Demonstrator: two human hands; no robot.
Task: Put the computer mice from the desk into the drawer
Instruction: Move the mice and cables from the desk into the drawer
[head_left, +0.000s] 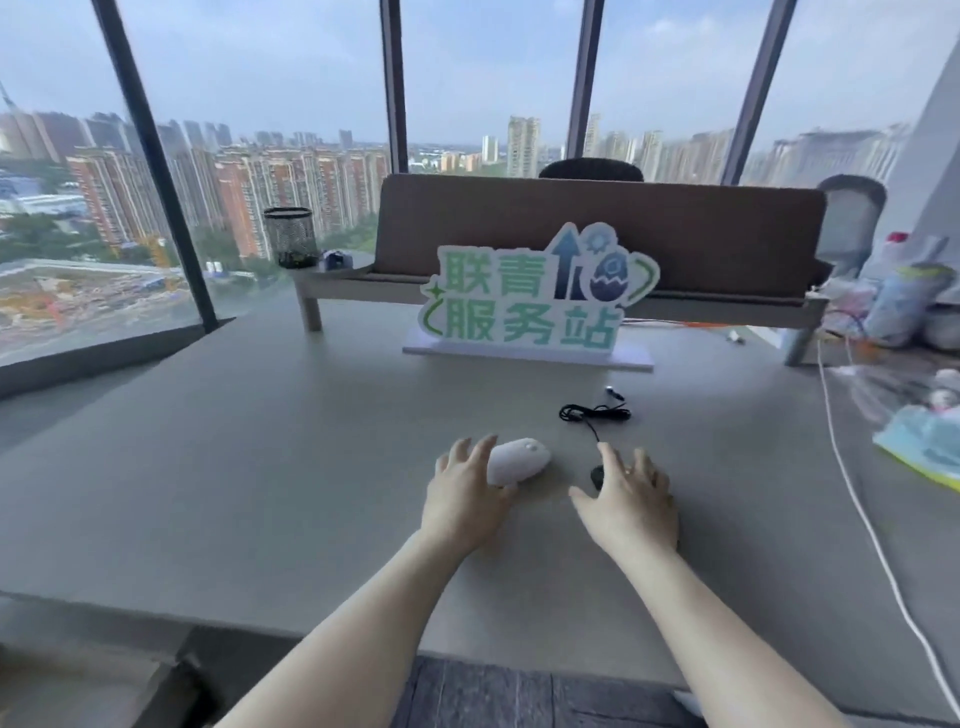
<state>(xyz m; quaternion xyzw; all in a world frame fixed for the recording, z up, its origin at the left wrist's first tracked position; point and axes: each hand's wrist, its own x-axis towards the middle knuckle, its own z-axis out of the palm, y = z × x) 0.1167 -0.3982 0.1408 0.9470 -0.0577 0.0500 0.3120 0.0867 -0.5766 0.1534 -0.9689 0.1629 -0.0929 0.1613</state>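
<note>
- Head view: a smooth white oval computer mouse (519, 460) lies on the pale grey worktop (260, 467), about midway between its left and right edges and nearer the near edge than the far one.
- The left hand (467, 499) is spread, fingers apart, its fingertips touching the left end of the white mouse; it is not closed round it.
- A small black wired computer mouse (597, 475) lies just right of the white one, almost wholly hidden under the right hand (631, 506).
- The right hand is splayed over it, thumb out to the left; I cannot tell whether the fingers press on the mouse or only hover.
- Its thin black cable (595, 414) runs toward the far edge into a loose coil, ending in a small plug.
- Behind the coil stands a green-and-white cut-out sign with Chinese characters (535, 301).
- A white cord (857, 509) trails along the right edge.
- No drawer shows; the worktop's near-left corner is cut off in shadow.
</note>
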